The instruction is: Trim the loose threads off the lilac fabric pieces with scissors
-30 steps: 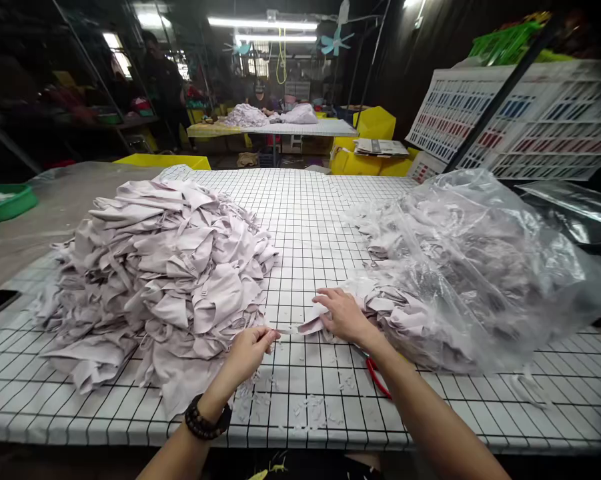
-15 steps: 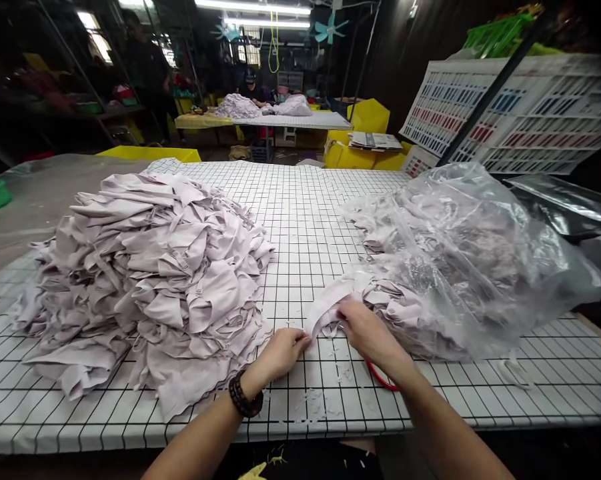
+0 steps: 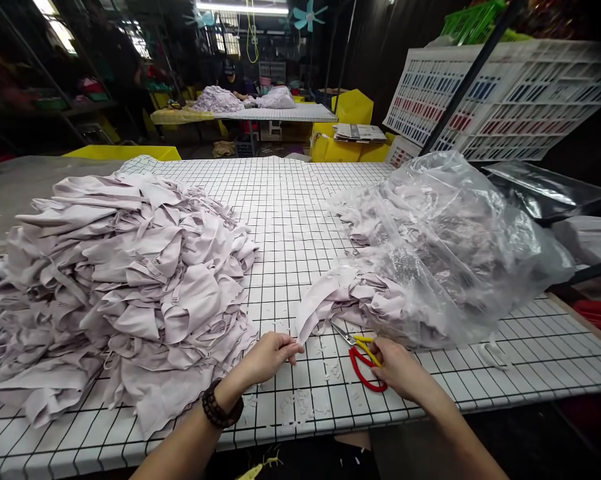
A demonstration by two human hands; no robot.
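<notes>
My left hand (image 3: 266, 358) is closed, pinching the lower tip of a pale lilac fabric piece (image 3: 316, 300) between thumb and fingers. That piece curves up and right toward the loose garments at the mouth of a clear plastic bag (image 3: 480, 267). My right hand (image 3: 399, 368) has its fingers closed on the yellow handle of a pair of scissors (image 3: 351, 340). The other handle is red, and the blades lie on the table, pointing up-left toward the fabric. Part of the yellow handle is hidden by my fingers.
A tall heap of lilac garments (image 3: 145, 267) covers the table's left side. Small fabric scraps (image 3: 300, 403) lie on the checked tablecloth (image 3: 290, 233) near the front edge. White crates (image 3: 480, 100) stand back right. A person sits at a far table (image 3: 280, 115).
My right hand has let go of the fabric and moved right and down to the scissors, which now show fully. The left hand still pinches the fabric tip. The view has shifted.
</notes>
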